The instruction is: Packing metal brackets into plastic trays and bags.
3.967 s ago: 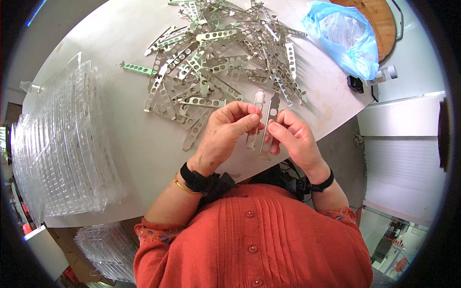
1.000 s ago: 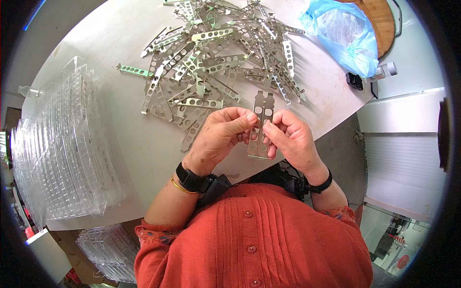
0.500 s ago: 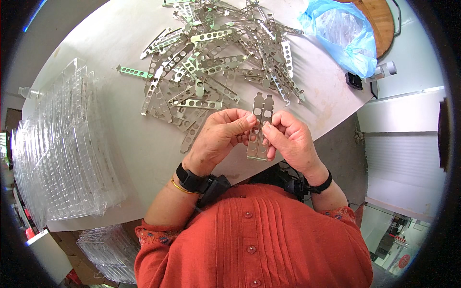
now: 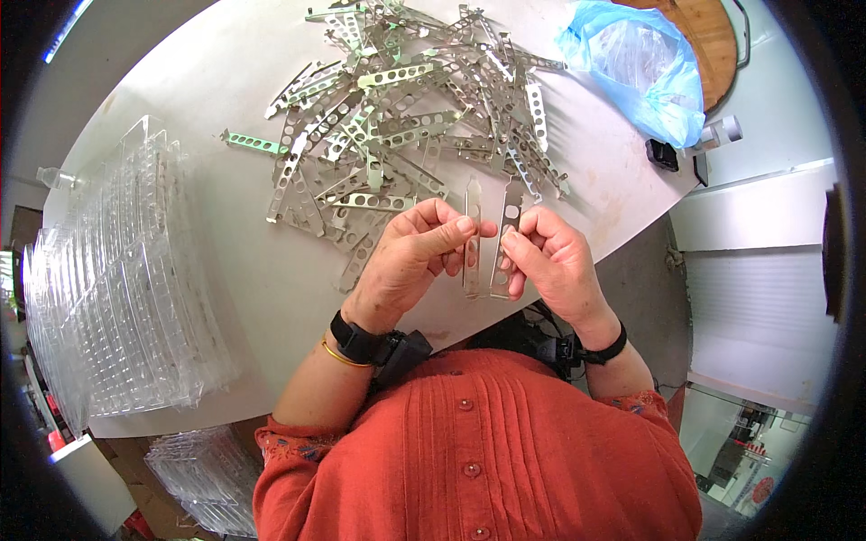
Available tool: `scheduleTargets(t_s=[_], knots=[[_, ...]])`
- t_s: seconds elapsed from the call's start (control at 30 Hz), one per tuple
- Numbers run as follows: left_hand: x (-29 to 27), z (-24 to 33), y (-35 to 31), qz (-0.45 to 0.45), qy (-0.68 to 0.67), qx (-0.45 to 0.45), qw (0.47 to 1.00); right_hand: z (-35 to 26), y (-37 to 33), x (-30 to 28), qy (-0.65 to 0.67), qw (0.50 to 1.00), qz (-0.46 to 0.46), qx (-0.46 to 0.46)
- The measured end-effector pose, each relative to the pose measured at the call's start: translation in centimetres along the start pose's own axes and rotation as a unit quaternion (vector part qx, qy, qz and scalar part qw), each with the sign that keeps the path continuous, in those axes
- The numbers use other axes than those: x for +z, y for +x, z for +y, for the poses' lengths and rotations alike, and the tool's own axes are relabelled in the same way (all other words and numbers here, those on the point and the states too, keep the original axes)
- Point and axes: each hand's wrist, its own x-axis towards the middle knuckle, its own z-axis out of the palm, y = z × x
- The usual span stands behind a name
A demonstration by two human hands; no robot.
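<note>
Two thin, perforated metal slot brackets stand upright between my hands over the table's near edge. My left hand (image 4: 421, 242) pinches the left metal bracket (image 4: 473, 205) between thumb and fingers. The right metal bracket (image 4: 511, 206) is pinched by my right hand (image 4: 548, 253). A gap shows between the two brackets at the top, while their lower ends sit close together; whether they touch there I cannot tell. Just beyond my hands lies a loose heap of similar metal brackets (image 4: 397, 122), several with round holes and some reflecting green.
Stacked clear plastic trays (image 4: 135, 279) stand on the table's left side, with more clear trays (image 4: 203, 473) below the edge. At the far right sit a blue plastic bag (image 4: 631, 68), a small black object (image 4: 662, 154) and a round wooden stool top (image 4: 713, 41).
The two brackets were flat side by side, facing me. Now they are turned and their upper ends are apart, one in each hand.
</note>
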Motion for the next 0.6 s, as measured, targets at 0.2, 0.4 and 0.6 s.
scheduleTargets(t_s=[0.2,0.4,0.6], knots=[[-1.0,-0.6,0.2,0.002,0.042,-0.005,0.999,0.0,0.0,0.0,0.002,1.0,-0.002,-0.002],[0.0,-0.5,0.0,0.037,0.101,0.026,0.994,0.1,-0.1,0.3,0.012,1.0,-0.008,0.0],[0.1,-0.8,0.0,0.05,0.132,0.051,0.989,0.3,-0.1,0.8,0.009,1.0,-0.026,0.009]])
